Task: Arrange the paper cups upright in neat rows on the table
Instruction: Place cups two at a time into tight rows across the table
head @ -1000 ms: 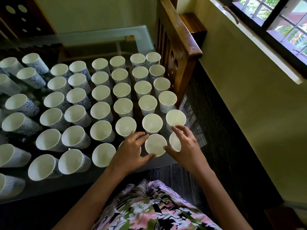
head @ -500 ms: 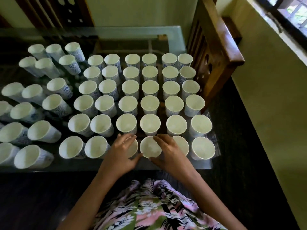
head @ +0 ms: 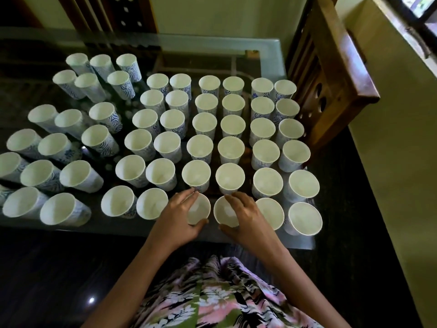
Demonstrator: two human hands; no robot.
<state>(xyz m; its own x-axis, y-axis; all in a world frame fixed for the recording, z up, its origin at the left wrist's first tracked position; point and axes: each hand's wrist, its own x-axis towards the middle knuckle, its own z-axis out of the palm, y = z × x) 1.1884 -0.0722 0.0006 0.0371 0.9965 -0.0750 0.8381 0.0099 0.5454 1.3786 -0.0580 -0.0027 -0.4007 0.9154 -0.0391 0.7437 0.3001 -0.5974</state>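
**Cups** (head: 204,124): paper, white inside, blue pattern outside. All stood upright, mouths up, on the table (head: 212,47).
- Right half: close columns running near to far.
- Left half: looser clusters, lines uneven.

**Table:** glass top over a dark frame.

**Left cup** (head: 199,209): in the nearest row, near the table's near edge, just beside the right cup (head: 225,214).

**Left hand** (head: 176,218): grasped the left cup, fingers curled over its far rim and thumb against its near side.

**Right hand** (head: 248,216): grasped the right cup the same way, fingers on the far rim and thumb at the near side.

**Chair** (head: 331,74): wooden, at the table's right edge.

**Cloth** (head: 212,292): floral, pink and green, worn by the person, nearest of all.

**Floor** (head: 47,280): dark, glossy.
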